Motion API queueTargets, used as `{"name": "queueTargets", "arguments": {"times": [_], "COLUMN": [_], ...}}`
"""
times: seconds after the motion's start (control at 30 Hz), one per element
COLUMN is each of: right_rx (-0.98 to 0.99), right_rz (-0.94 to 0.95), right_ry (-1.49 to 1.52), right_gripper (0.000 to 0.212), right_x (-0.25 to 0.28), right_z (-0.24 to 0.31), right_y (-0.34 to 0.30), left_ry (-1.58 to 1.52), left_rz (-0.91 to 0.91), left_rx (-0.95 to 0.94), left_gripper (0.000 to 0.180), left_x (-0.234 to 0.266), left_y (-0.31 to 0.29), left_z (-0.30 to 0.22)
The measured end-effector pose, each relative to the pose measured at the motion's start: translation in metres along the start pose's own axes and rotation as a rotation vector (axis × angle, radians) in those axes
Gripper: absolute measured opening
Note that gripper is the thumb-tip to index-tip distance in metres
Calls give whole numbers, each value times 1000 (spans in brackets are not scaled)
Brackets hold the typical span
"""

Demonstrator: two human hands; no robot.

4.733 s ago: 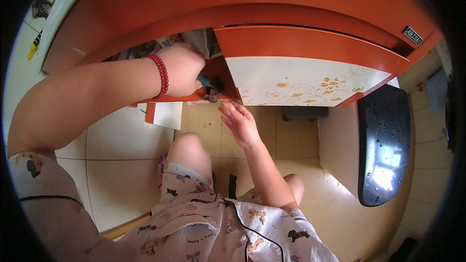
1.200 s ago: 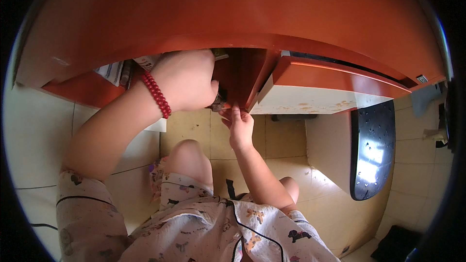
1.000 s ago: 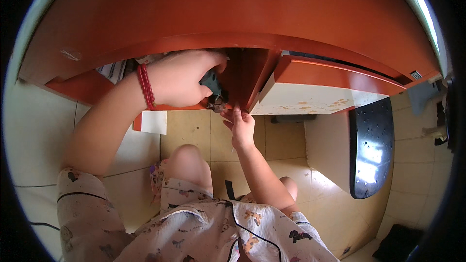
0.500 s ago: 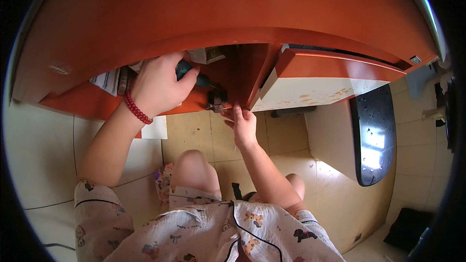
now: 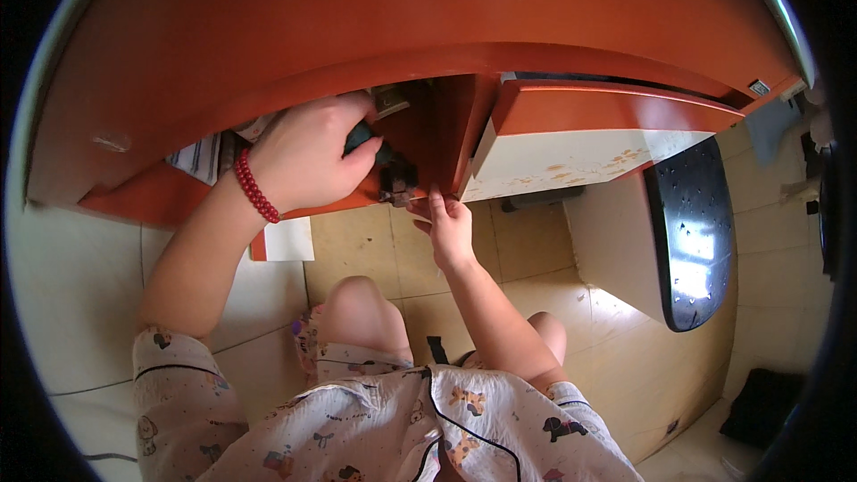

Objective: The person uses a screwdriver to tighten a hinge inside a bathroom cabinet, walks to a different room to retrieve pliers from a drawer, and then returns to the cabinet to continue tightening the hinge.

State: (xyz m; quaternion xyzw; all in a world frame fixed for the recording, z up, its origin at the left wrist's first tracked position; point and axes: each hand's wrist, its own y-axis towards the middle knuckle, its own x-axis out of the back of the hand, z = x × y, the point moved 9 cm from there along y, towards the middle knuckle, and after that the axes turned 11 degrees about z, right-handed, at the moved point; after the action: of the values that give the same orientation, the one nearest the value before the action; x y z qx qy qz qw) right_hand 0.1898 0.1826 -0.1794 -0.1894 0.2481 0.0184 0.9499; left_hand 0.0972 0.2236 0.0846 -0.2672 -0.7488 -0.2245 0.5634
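Observation:
My left hand [image 5: 317, 150], with a red bead bracelet on its wrist, reaches into the opening of a red-orange cabinet [image 5: 428, 13]. Its fingers are wrapped round the dark teal handle of a screwdriver [image 5: 359, 137], angled down to the right. Just past the handle, on the opening's lower edge, sits a small dark brown, blocky piece [image 5: 397, 184]; whether the screwdriver's tip touches it is hidden. Beside that piece, at the lower edge, my right hand [image 5: 450, 230] has thumb and fingers pinched together, and what lies between them cannot be made out.
Right of the opening, a white door panel [image 5: 571, 161] with an orange flower pattern juts out. A glossy black wet-looking top [image 5: 692, 241] stands farther right. Striped cloth [image 5: 198, 159] and other items lie inside the cabinet at left. A white sheet [image 5: 290, 239] is below my left wrist.
My left hand has moved slightly right with the screwdriver, closer to the dark piece. My right hand keeps its pinch at the edge. The view has shifted a little.

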Motion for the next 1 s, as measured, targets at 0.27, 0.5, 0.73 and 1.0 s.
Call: {"name": "queueTargets", "arguments": {"times": [0.27,0.5,0.73,1.0], "right_rx": [-2,-14,-18,0], "right_rz": [20,23,19,42], "right_ry": [-44,-52,-36,-38], "right_gripper": [34,36,36,35], "right_x": [-1,-1,0,-2], "right_z": [2,1,0,-1], "right_y": [0,0,1,3], "left_ry": [-25,85,-28,-57], "left_rz": [-150,-245,-123,-205], "left_rx": [48,-49,81,85], "left_gripper": [15,14,14,15], "left_x": [10,14,8,13], "left_y": [-11,-14,-10,-16], "left_z": [7,-4,10,19]}}
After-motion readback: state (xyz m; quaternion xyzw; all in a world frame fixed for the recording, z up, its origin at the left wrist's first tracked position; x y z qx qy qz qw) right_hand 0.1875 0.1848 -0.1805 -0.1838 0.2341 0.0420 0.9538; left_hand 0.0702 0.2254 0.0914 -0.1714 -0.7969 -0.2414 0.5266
